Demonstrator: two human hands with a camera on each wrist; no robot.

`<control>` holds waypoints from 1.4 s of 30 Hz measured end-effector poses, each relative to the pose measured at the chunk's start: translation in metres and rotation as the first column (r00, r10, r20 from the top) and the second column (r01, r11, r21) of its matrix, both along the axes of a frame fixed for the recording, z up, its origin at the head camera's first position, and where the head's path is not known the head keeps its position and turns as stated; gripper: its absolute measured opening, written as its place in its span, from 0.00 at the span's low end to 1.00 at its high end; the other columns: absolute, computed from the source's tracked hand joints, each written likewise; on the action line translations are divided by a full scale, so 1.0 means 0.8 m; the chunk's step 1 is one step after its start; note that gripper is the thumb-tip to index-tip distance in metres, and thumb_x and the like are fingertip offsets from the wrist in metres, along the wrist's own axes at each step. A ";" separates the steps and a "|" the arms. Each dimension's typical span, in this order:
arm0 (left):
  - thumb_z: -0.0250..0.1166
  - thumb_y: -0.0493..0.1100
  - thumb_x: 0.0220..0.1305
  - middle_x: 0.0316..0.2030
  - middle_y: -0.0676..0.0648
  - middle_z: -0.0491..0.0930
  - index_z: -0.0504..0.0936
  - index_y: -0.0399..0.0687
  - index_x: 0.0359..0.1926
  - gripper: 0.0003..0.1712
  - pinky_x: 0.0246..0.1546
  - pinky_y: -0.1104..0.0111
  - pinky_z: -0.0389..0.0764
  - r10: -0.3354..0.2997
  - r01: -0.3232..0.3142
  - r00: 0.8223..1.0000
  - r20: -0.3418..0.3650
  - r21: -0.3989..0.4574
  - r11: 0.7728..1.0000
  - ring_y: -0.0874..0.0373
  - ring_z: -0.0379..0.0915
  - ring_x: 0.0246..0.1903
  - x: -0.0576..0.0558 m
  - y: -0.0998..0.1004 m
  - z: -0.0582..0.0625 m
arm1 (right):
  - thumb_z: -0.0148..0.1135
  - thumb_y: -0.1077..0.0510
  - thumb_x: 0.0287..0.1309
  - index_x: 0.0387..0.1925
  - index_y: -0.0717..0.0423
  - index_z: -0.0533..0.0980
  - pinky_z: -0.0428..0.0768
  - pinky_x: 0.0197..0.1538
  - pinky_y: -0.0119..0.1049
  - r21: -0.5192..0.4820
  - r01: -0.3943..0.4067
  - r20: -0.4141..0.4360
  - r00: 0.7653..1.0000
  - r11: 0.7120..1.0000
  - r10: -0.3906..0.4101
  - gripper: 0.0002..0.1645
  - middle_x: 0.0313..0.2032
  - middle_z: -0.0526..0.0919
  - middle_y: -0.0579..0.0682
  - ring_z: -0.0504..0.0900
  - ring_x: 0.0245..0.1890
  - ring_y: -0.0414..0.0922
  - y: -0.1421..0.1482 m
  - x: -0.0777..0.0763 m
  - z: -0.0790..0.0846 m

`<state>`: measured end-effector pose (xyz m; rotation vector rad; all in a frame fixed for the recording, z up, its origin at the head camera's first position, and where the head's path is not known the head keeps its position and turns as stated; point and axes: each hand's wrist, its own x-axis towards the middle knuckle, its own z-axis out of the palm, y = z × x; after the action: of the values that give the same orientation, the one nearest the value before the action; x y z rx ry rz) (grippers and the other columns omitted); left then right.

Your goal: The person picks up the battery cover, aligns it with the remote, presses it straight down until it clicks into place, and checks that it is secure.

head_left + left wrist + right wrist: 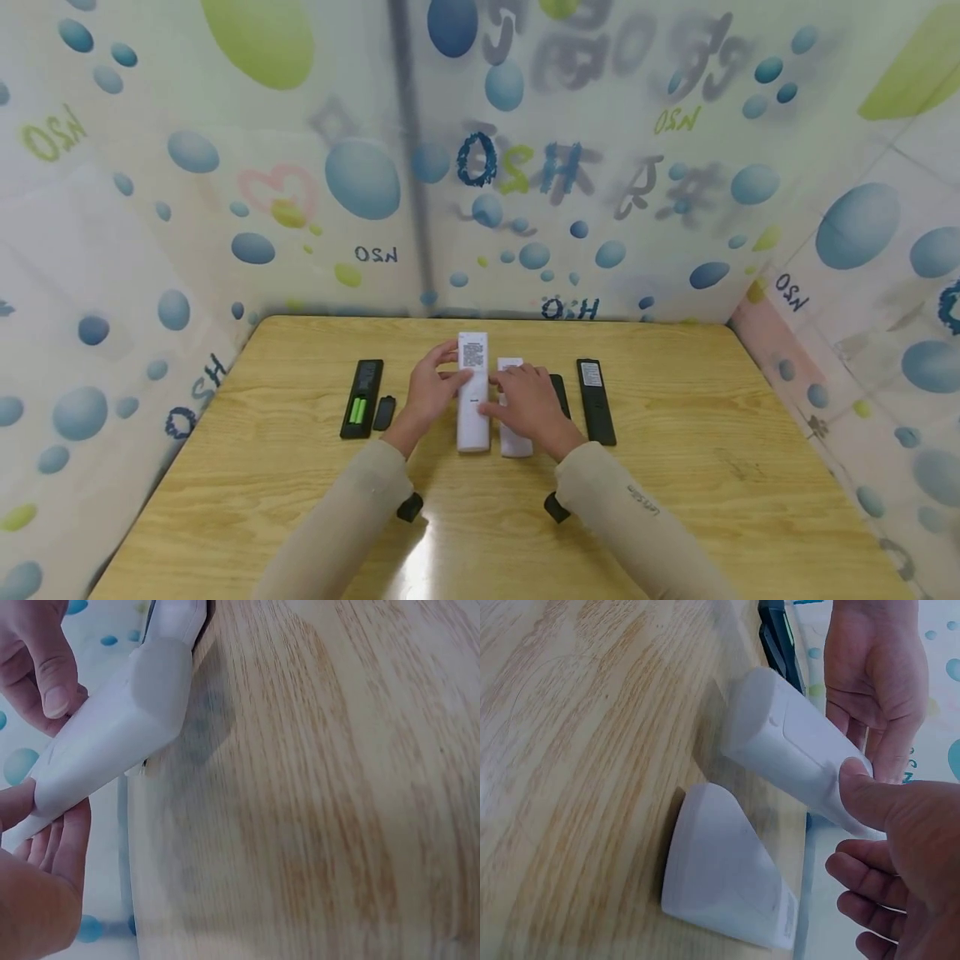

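A white remote control [473, 429] is tilted up off the table, its back with a printed label facing me in the head view. My left hand [429, 390] grips it along the left side, thumb on the back and fingers underneath, as the left wrist view shows. The thumb of my right hand [528, 404] presses on the back near the battery cover [810, 742]; the other fingers of that hand are loosely bent and off the remote. Just right of it, partly hidden under my right hand, lies a second white remote control [516, 443].
On the left lies a black remote control [366, 383] with green batteries [357, 411] in its uncovered compartment. Its loose cover [385, 413] is beside it. Right of my right hand are a partly hidden black object [559, 393] and another black remote control [597, 408]. A patterned curtain [480, 275] stands behind the table.
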<state>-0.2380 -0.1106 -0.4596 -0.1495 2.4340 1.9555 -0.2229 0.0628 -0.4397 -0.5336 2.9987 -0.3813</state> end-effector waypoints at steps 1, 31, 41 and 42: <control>0.67 0.39 0.63 0.58 0.43 0.75 0.70 0.54 0.67 0.31 0.40 0.65 0.85 0.001 -0.001 1.000 0.008 -0.001 1.000 0.46 0.81 0.49 0.000 0.000 0.000 | 0.63 0.32 0.56 0.57 0.45 0.77 0.69 0.62 0.51 0.005 -0.004 -0.004 1.000 1.000 0.004 0.33 0.47 0.83 0.44 0.75 0.52 0.47 0.002 0.000 0.000; 0.68 0.43 0.62 0.50 0.43 0.80 0.76 0.43 0.61 0.26 0.34 0.70 0.82 0.107 -0.059 0.976 0.192 -0.241 0.969 0.53 0.79 0.45 -0.004 0.012 -0.023 | 0.63 0.34 0.58 0.55 0.45 0.78 0.67 0.64 0.52 0.035 -0.023 -0.025 0.999 0.999 0.024 0.29 0.47 0.83 0.44 0.75 0.55 0.49 0.049 0.002 -0.014; 0.66 0.47 0.62 0.50 0.44 0.81 0.76 0.44 0.60 0.26 0.41 0.64 0.82 0.128 -0.038 0.976 0.178 -0.439 0.898 0.53 0.79 0.45 -0.006 0.016 -0.023 | 0.65 0.37 0.57 0.54 0.47 0.79 0.67 0.64 0.52 -0.006 0.004 -0.031 1.000 1.000 -0.004 0.28 0.45 0.84 0.46 0.75 0.55 0.49 0.058 0.001 -0.010; 0.66 0.47 0.63 0.50 0.45 0.81 0.76 0.45 0.60 0.26 0.43 0.63 0.81 0.127 -0.035 0.977 0.172 -0.457 0.889 0.53 0.78 0.45 -0.005 0.016 -0.022 | 0.65 0.37 0.57 0.54 0.47 0.79 0.67 0.64 0.53 -0.008 0.005 -0.030 1.000 1.000 -0.005 0.28 0.45 0.83 0.46 0.75 0.55 0.49 0.058 0.001 -0.010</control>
<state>-0.2421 -0.0976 -0.4774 -0.4353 2.7303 1.2798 -0.2218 0.1090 -0.4474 -0.5380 3.0293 -0.3896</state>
